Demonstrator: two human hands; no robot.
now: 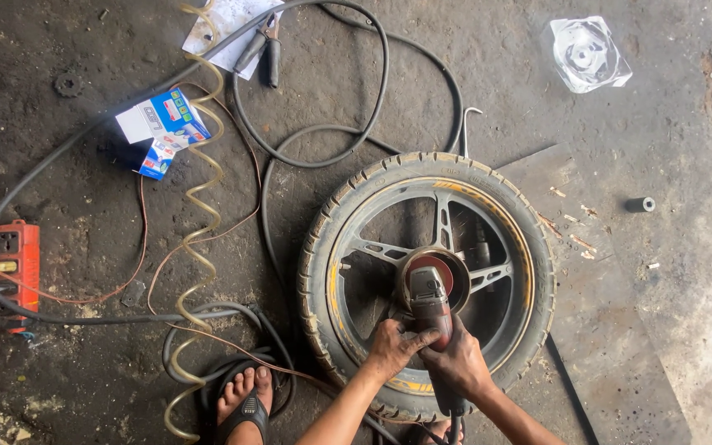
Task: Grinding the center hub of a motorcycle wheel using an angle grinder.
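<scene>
Looking past our hands, we see a dirty concrete floor crowded with lines: a black cable (323,156) loops beyond the wheel, and a clear coiled air hose (199,206) runs down the floor well off to the left of our left hand. Farther left sits an orange power strip (16,272), and above it, beside the hose, a small blue and white carton (162,128). A pair of pliers (264,45) lies on a sheet of paper far ahead. Off to the right, well apart from our right hand, we find a crumpled clear plastic package (587,53) and a short dark metal sleeve (641,204). A flat grey sheet (611,330) lies under the right side of the wheel. Just left of our left forearm a foot in a black sandal (245,400) rests on the cable coil.

Our left hand (393,346) is closed round the near part of the angle grinder (430,301), fingers wrapped over its body. Our right hand (459,363) grips the grinder's rear handle, fully closed about it, just beside the left hand and touching it.

The motorcycle wheel (426,280) lies flat on the floor right in front of our hands, its black treaded tyre still on a dark spoked rim with a yellow stripe. The grinder's reddish head sits over the hub at the centre.
</scene>
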